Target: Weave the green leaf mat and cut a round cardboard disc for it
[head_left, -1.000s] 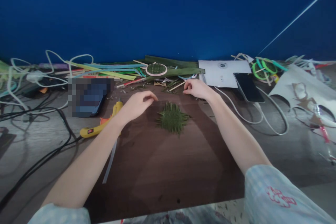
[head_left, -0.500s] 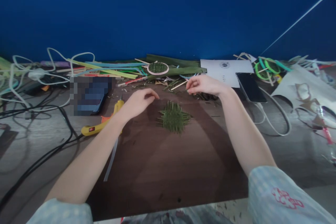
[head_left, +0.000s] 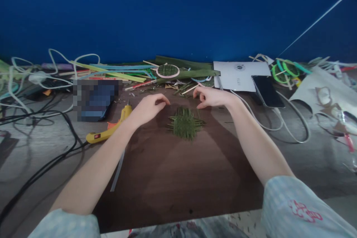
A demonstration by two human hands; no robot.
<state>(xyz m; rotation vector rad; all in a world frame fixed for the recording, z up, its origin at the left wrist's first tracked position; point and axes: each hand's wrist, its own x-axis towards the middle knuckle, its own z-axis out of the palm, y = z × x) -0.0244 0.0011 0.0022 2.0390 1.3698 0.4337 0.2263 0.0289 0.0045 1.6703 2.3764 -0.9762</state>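
A small mat woven from green leaf strips point(head_left: 185, 123) lies on the dark brown board point(head_left: 178, 178). My left hand point(head_left: 147, 106) rests just left of the mat, its fingers curled together with nothing visible in them. My right hand point(head_left: 212, 97) hovers at the mat's upper right corner, thumb and fingers pinched on a thin green strip point(head_left: 198, 113) that hangs down toward the mat. Both forearms are bare, with light blue sleeves at the bottom of the view.
A yellow glue gun point(head_left: 107, 131) lies left of the board. Behind the mat are loose leaf strips, coloured strips and a small woven hoop point(head_left: 167, 70). A white box point(head_left: 237, 76), a black phone point(head_left: 267, 91), white cables point(head_left: 292, 130) and black cables point(head_left: 41, 163) surround the board.
My right hand lifted from the pile of strips behind the mat, pinched shut, and came down and left to the mat's upper right corner. My left hand barely moved.
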